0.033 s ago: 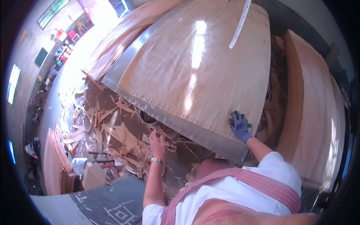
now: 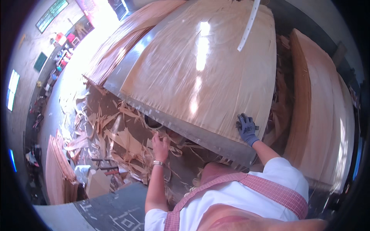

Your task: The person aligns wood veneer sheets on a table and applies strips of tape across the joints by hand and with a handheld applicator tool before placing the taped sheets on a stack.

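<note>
A wide, pale wood veneer sheet (image 2: 165, 69) lies across a grey table (image 2: 231, 148) in front of me, its surface slightly rippled and shiny. On the sheet's near right corner, my right hand (image 2: 247, 129), in a grey-blue glove, rests flat with its fingers spread. My bare left hand (image 2: 160, 147), with a metal watch (image 2: 158, 163) at the wrist, hovers short of the table's near edge, above scraps on the floor. Its fingers are loosely bent, and I see nothing held in them. A white strip with holes (image 2: 249, 27) hangs over the far part of the sheet.
Veneer stacks stand at the right (image 2: 320, 104) and far left (image 2: 131, 34). Torn veneer scraps (image 2: 125, 140) litter the floor to the left. A smaller veneer pile (image 2: 58, 169) and a dark board with white marks (image 2: 111, 208) lie at the lower left.
The fingers of my left hand have drawn in slightly. My right hand stays flat on the sheet, and the whole view has shifted a little.
</note>
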`<state>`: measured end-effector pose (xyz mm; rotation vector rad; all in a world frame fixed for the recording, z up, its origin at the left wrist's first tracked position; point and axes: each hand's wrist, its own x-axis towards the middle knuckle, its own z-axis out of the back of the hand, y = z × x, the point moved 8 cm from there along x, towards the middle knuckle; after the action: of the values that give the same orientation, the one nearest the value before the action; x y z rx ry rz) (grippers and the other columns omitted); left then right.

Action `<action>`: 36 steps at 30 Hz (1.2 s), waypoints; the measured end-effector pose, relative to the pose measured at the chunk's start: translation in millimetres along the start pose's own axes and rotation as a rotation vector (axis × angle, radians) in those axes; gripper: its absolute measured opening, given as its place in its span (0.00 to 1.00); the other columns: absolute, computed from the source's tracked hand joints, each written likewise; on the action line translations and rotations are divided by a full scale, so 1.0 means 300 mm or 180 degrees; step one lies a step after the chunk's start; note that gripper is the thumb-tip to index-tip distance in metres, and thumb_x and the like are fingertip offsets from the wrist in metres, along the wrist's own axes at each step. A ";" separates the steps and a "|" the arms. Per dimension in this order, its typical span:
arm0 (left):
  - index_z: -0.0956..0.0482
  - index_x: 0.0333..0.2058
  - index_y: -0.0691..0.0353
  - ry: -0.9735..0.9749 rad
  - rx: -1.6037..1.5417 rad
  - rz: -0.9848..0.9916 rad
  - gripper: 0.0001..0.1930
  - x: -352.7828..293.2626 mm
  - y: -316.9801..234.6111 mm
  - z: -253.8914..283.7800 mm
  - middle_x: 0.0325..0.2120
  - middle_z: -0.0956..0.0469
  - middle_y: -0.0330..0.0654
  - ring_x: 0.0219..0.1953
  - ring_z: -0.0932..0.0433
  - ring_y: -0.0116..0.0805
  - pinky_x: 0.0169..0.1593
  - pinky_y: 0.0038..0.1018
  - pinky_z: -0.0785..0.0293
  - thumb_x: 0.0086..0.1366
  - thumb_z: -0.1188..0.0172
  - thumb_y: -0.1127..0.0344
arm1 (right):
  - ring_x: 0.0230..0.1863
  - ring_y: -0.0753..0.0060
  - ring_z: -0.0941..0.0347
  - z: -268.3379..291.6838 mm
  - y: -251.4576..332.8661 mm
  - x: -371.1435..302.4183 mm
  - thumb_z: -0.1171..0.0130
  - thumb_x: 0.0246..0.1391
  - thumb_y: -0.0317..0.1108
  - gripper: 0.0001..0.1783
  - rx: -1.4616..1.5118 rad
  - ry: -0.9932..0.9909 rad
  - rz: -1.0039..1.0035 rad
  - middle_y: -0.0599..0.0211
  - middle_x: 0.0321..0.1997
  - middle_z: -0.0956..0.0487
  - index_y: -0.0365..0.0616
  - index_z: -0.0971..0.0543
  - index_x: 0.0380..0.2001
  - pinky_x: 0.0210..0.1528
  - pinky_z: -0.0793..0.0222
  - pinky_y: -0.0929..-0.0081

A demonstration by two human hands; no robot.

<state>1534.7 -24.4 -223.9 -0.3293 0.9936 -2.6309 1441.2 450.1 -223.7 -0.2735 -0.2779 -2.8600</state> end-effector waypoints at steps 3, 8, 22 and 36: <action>0.37 0.62 0.70 0.0327 0.0202 0.0028 0.31 0.284 0.103 0.068 0.61 0.35 0.60 0.64 0.37 0.56 0.65 0.43 0.40 0.68 0.45 0.55 | 0.55 0.48 0.33 0.007 -0.023 -0.027 0.36 0.41 0.34 0.36 0.0268 -0.0285 -0.0104 0.59 0.62 0.30 0.53 0.28 0.59 0.57 0.33 0.55; 0.47 0.66 0.74 0.0244 0.1291 0.0969 0.43 0.874 0.306 0.232 0.65 0.40 0.60 0.68 0.42 0.53 0.69 0.41 0.44 0.66 0.46 0.44 | 0.51 0.48 0.31 0.040 0.047 -0.040 0.38 0.45 0.34 0.30 0.0127 -0.0274 -0.0197 0.59 0.58 0.27 0.53 0.25 0.56 0.54 0.31 0.56; 0.41 0.64 0.69 -0.0276 -0.3877 0.1636 0.37 1.399 0.604 0.204 0.58 0.30 0.51 0.53 0.25 0.44 0.56 0.37 0.27 0.65 0.37 0.53 | 0.59 0.39 0.37 -0.034 0.455 0.064 0.39 0.53 0.58 0.44 -0.0485 -0.0169 -0.2860 0.40 0.61 0.35 0.38 0.37 0.63 0.59 0.34 0.50; 0.31 0.57 0.58 -0.0292 -0.3716 0.1271 0.21 1.695 0.652 0.383 0.46 0.23 0.43 0.46 0.24 0.33 0.49 0.29 0.24 0.66 0.39 0.73 | 0.49 0.45 0.25 -0.176 0.466 0.133 0.38 0.53 0.42 0.21 0.0007 -0.0459 -0.3985 0.48 0.51 0.25 0.52 0.22 0.50 0.50 0.28 0.54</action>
<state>1140.1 -417.3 -218.2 -0.4161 2.1777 -1.4278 1432.2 296.9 -243.4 -0.4063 -0.6686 -4.0656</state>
